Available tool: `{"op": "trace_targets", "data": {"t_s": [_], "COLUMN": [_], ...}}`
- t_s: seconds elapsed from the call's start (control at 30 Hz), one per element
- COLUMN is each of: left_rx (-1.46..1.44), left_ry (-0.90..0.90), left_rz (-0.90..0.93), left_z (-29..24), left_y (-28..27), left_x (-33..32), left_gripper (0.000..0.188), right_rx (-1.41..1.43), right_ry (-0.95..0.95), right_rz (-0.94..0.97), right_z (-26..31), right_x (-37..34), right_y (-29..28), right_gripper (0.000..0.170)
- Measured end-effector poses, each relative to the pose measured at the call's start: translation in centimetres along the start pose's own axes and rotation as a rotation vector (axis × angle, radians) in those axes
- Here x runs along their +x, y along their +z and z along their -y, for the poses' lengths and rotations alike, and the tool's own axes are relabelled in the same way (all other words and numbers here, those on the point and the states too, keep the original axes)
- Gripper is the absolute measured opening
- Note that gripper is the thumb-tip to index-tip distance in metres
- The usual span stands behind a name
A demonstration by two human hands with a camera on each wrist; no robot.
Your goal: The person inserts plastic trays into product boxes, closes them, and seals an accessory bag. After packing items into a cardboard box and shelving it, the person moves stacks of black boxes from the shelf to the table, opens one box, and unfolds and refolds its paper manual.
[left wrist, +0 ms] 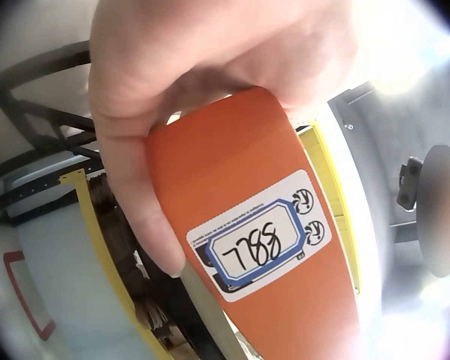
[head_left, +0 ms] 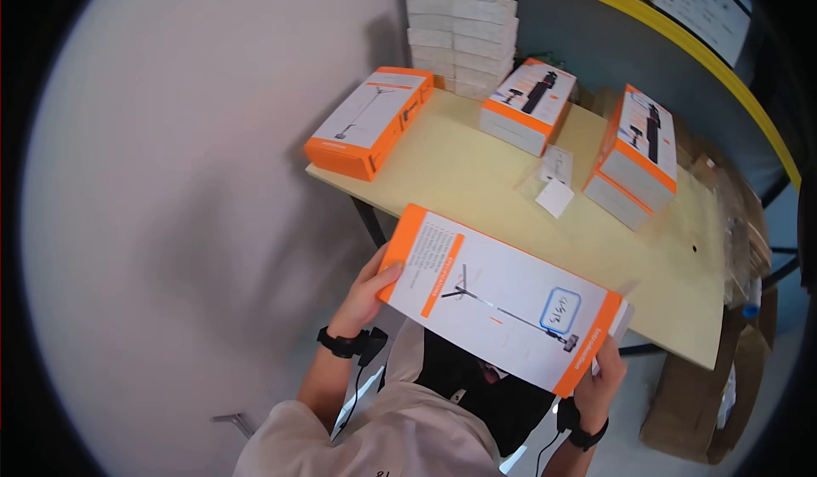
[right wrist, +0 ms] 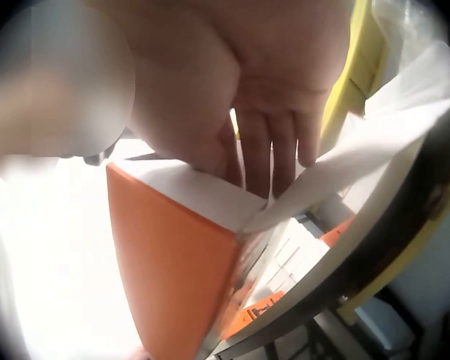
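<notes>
A long orange and white box (head_left: 502, 298) is held tilted above the table's front edge, its printed face up. My left hand (head_left: 362, 294) grips its left end; in the left wrist view, the fingers and thumb of that hand (left wrist: 217, 52) straddle the orange side (left wrist: 285, 315), which bears a handwritten label (left wrist: 259, 236). At the other end, my right hand (head_left: 600, 379) holds the corner beside a raised white flap (head_left: 624, 317). The right wrist view has this hand (right wrist: 240, 82) with its fingers reaching behind the white end panel (right wrist: 187, 187), their tips partly hidden.
On the table (head_left: 442, 171), another orange box (head_left: 368, 119) lies at the left, with white boxes (head_left: 459, 43) stacked behind. Two more boxes (head_left: 528, 102) (head_left: 634, 158) stand farther right, near small white papers (head_left: 555, 196). Cardboard (head_left: 694, 409) is on the floor at the right.
</notes>
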State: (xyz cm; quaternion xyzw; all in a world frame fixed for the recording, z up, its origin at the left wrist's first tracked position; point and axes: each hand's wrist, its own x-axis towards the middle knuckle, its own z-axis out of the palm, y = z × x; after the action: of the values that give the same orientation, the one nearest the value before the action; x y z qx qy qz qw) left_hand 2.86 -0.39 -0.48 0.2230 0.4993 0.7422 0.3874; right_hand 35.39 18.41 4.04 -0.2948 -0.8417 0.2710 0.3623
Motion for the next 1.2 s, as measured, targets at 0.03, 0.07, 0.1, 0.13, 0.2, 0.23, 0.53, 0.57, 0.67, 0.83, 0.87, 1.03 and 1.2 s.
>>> {"op": "trace_targets", "data": {"t_s": [0.03, 0.07, 0.1, 0.13, 0.2, 0.23, 0.53, 0.57, 0.67, 0.83, 0.87, 1.03, 1.2], "left_rx": [-0.004, 0.007, 0.017, 0.010, -0.014, -0.034, -0.128, -0.124, -0.151, -0.181, -0.167, -0.125, -0.044], "left_ry": [0.014, 0.006, 0.000, -0.003, 0.001, -0.011, 0.022, 0.052, 0.010, -0.004, 0.027, 0.079, 0.114], "left_rz": [-0.025, 0.001, 0.031, 0.019, -0.017, -0.038, -0.085, -0.103, -0.057, 0.040, 0.028, -0.059, -0.220], "left_z": [-0.4, -0.9, -1.1, -1.0, -0.8, -0.7, 0.5, 1.1, 1.5, 2.2, 2.6, 1.4, 0.5], "left_y": [0.2, 0.6, 0.8, 0.7, 0.5, 0.4, -1.0, -1.5, -2.6, -4.7, -5.3, -3.3, -0.9], "left_x": [0.1, 0.2, 0.3, 0.3, 0.3, 0.2, 0.5, 0.6, 0.4, 0.0, 0.0, 0.0, 0.0], "left_gripper": [0.058, 0.058, 0.058, 0.058, 0.057, 0.057, 0.050, 0.046, 0.042, 0.053, 0.053, 0.055, 0.057], "right_rx": [0.010, 0.126, 0.238, 0.240, 0.378, 0.378, 0.270, 0.143, 0.155, 0.115, 0.134, 0.156, -0.369], "right_ry": [-0.020, 0.082, 0.185, 0.170, 0.194, 0.194, -0.082, -0.205, -0.228, -0.260, -0.213, -0.252, -0.139], "right_rz": [0.018, 0.055, 0.090, 0.101, 0.102, 0.108, 0.131, 0.183, -0.008, -0.120, -0.107, -0.046, -0.478], "right_z": [-0.4, -0.9, -1.4, -2.1, -2.7, -2.2, 1.6, 1.2, 1.0, 0.5, 0.3, -0.1, -5.6], "right_x": [-0.6, -1.2, -1.6, -2.0, -2.6, -2.2, 0.8, 1.0, 1.5, 2.2, 2.2, 3.4, 7.4], "right_y": [-0.3, -0.8, -1.3, -1.8, -2.5, -2.6, -1.0, -1.0, -0.1, 0.7, 1.0, -1.5, -7.6], "right_gripper": [0.025, 0.023, 0.021, 0.021, 0.019, 0.019, 0.030, 0.028, 0.023, 0.026, 0.027, 0.042, 0.029]}}
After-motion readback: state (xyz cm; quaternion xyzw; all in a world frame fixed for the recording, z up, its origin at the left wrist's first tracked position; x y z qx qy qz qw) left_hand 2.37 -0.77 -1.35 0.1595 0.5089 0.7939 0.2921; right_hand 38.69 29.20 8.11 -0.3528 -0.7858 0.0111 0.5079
